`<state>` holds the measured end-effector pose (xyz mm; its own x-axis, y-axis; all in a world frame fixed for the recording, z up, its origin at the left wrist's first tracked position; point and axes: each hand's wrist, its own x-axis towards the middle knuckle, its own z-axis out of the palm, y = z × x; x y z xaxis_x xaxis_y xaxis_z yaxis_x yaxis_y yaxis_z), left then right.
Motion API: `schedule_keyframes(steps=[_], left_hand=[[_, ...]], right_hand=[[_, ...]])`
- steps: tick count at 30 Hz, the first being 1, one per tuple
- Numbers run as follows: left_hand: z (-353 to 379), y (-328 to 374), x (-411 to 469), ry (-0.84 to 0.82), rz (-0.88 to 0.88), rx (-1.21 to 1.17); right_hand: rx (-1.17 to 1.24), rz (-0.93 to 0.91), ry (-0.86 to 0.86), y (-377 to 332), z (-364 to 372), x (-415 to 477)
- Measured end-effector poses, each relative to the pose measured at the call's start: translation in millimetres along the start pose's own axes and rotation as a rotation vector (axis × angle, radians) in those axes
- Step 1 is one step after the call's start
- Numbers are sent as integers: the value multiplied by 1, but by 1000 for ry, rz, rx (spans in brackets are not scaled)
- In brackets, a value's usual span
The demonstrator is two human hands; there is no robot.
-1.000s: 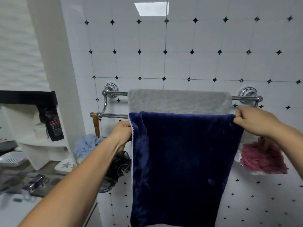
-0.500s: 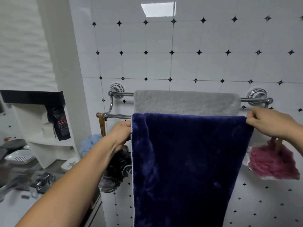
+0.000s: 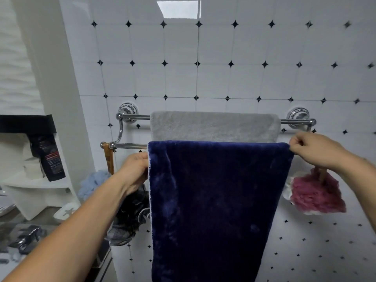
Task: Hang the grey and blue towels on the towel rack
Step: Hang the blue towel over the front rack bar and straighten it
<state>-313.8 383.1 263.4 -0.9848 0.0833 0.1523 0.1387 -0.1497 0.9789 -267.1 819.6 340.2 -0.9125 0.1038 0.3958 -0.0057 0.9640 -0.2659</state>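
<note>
On front, lower bar of towel rack (image 3: 130,145): blue towel (image 3: 219,200), draped, fold line running L–R along bar, long front panel hanging straight down past btm of frame. Just behind and above, on rear bar: grey towel (image 3: 213,127), spread flat, approx centred, hanging done by the look of it. At L edge of blue cloth, just below bar: left hand (image 3: 135,169), fingers curled in on the hem; tips hidden behind cloth, so depth of grip unclear, but reads as holding the edge. At top R corner, level w/ bar: right hand (image 3: 311,151), thumb and fingers pinching the corner at the fold. Key relation: fold axis parallel to bar, spanning hand to hand, cloth taut btwn; neither hand nearer, one per end, so any correction = sideways slide along bar or tug fwd/back across it. Probably final evening-out, then release. R edge overhanging grey slightly. Pink loofah (image 3: 317,194) just under R wrist: possible snag when letting go. Back panel length not visible.
</note>
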Motion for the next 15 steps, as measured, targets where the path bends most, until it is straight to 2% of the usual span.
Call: schedule_keyframes(steps=[4, 6, 7, 11, 15], left_hand=[[9, 1, 1, 56, -48, -209], [5, -1, 0, 21, -100, -402], [4, 0, 0, -1, -102, -424], [3, -1, -1, 86, 45, -36], [-3, -4, -6, 128, 47, 85]], right_hand=[[63, -90, -13, -6, 3, -2], [40, -80, -10, -3, 3, -1], [15, -72, 1, -2, 1, -1], [-65, 5, 32, 0, -4, 3], [-36, 67, 117, -8, 7, -5]])
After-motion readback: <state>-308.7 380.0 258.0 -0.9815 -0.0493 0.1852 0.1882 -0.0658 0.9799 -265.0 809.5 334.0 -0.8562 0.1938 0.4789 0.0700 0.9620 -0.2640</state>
